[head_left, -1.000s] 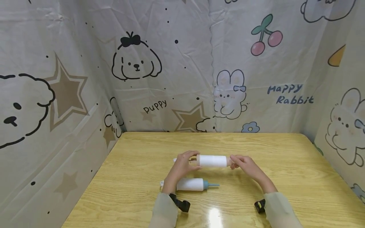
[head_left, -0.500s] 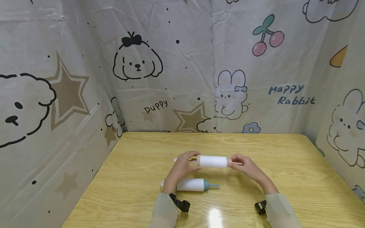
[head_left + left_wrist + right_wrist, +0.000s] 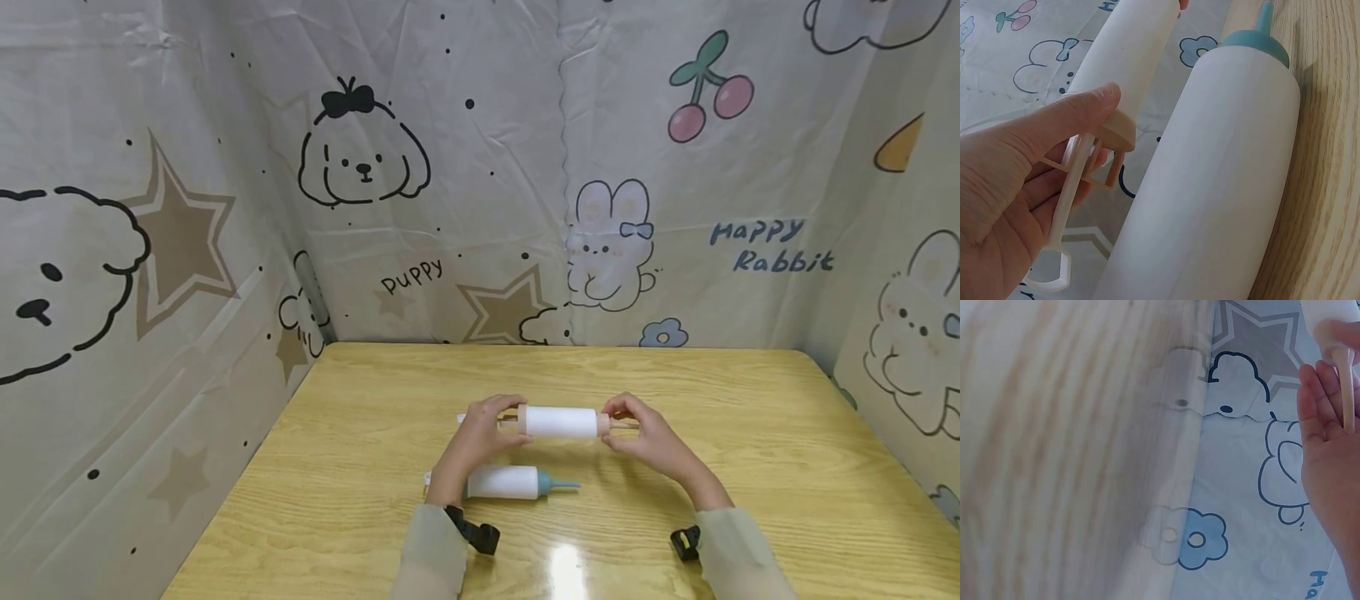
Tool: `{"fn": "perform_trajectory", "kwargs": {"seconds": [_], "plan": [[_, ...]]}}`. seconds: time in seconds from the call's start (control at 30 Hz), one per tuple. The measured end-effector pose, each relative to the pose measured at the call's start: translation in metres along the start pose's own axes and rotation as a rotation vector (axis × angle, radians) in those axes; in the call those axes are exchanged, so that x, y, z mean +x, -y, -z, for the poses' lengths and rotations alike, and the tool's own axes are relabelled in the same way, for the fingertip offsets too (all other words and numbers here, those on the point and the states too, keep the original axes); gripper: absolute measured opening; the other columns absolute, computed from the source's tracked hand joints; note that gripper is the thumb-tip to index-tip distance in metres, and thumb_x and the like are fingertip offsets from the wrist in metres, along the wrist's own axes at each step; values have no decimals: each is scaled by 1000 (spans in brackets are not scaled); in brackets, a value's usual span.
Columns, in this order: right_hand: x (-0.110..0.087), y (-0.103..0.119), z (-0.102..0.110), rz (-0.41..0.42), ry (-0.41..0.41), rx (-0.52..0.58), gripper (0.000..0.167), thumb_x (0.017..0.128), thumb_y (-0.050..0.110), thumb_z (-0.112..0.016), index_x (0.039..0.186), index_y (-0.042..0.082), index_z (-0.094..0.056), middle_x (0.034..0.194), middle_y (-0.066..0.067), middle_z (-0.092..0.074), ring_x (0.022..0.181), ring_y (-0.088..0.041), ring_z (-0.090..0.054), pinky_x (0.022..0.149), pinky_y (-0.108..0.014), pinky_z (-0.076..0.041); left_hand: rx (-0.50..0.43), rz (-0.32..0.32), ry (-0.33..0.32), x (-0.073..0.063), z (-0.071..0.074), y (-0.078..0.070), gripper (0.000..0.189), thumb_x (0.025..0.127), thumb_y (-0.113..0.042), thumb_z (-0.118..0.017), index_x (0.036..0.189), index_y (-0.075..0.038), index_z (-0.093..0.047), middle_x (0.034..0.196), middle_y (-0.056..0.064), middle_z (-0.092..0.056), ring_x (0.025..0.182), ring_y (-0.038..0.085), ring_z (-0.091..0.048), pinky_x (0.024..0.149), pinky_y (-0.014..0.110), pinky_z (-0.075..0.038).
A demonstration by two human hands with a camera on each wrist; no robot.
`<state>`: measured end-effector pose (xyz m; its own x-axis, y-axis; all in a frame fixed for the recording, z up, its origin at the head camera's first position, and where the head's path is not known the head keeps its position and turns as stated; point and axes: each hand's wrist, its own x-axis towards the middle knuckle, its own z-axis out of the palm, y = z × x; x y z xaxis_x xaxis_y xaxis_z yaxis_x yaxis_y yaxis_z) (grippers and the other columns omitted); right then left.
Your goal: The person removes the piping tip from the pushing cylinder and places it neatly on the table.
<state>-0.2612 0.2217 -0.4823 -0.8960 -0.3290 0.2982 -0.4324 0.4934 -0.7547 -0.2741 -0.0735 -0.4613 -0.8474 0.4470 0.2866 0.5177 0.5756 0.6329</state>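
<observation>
A white bottle-like cylinder point(image 3: 561, 422) with peach end pieces lies level between both hands above the table. My left hand point(image 3: 480, 427) holds its left end, thumb and fingers on the peach collar point(image 3: 1117, 132). From that collar run peach loops and a white rod point(image 3: 1071, 197) ending in a ring point(image 3: 1054, 281). At the other end my right hand point(image 3: 654, 435) grips the peach end piece between thumb and fingers. A thin peach nozzle point(image 3: 1346, 394) extends past it over the palm. Nearer my body lies a similar white cylinder point(image 3: 506, 482) with a teal nozzle point(image 3: 562, 485), its left end partly hidden by my left wrist.
Both cylinders are over a wood-grain table point(image 3: 337, 467). A patterned cloth point(image 3: 420, 167) rises behind the table's far edge and on both sides. Black wrist straps point(image 3: 476, 533) sit at the sleeves.
The right thumb and fingers have shifted from covering the nozzle to either side of the peach end piece, so the nozzle now shows. The left hand keeps its hold.
</observation>
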Motion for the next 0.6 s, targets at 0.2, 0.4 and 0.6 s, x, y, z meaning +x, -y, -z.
{"fn": "perform_trajectory", "kwargs": {"seconds": [0.2, 0.4, 0.6], "plan": [[1, 0, -1, 24, -22, 0, 34, 84, 11, -76, 112, 8, -58, 116, -10, -64, 109, -23, -57, 92, -49, -52, -7, -5, -9, 1, 0, 1, 56, 80, -21, -81, 130, -5, -60, 132, 14, -63, 116, 31, -65, 95, 41, -56], [1, 3, 3, -63, -16, 44, 36, 92, 21, -69, 122, 4, -57, 123, -14, -62, 113, -28, -57, 95, -46, -50, 22, 7, -8, 1, 0, 0, 56, 81, -24, -81, 130, -9, -61, 133, 12, -63, 117, 28, -64, 97, 41, -55], [0, 2, 5, -219, 50, 97, 37, 105, 31, -45, 110, 1, -65, 105, -13, -69, 97, -14, -62, 88, -40, -54, 40, -5, -17, 0, 0, 0, 56, 81, -25, -81, 131, -10, -60, 134, 11, -63, 116, 26, -64, 96, 40, -55]]}}
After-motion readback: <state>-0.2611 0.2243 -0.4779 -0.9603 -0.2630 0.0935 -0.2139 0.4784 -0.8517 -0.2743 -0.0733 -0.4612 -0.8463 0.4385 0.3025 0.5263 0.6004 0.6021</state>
